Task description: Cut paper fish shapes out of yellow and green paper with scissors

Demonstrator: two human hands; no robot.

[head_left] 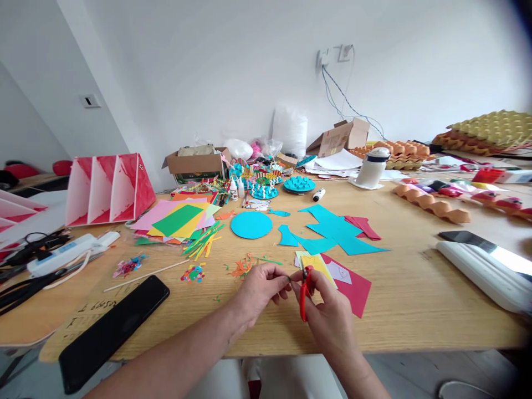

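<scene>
My right hand (328, 305) grips a pair of red-handled scissors (304, 302) near the table's front edge. Their short blades point away from me. Just left of them, my left hand (266, 285) is closed in a pinch, its fingertips meeting those of my right hand; whatever lies between them is too small to make out. Beyond the hands are a yellow paper piece (313, 261) and a dark red sheet (355, 288). Orange paper shreds (241, 266) lie past my left hand. Farther off sit a blue paper circle (251, 225) and blue offcuts (332, 230).
A black phone-like slab (116, 330) lies front left, near a thin wooden stick (145, 275) and confetti (193, 272). Stacked coloured paper (177, 220) is behind. A white cup (371, 168) stands back right; a long white device (482, 274) lies at right.
</scene>
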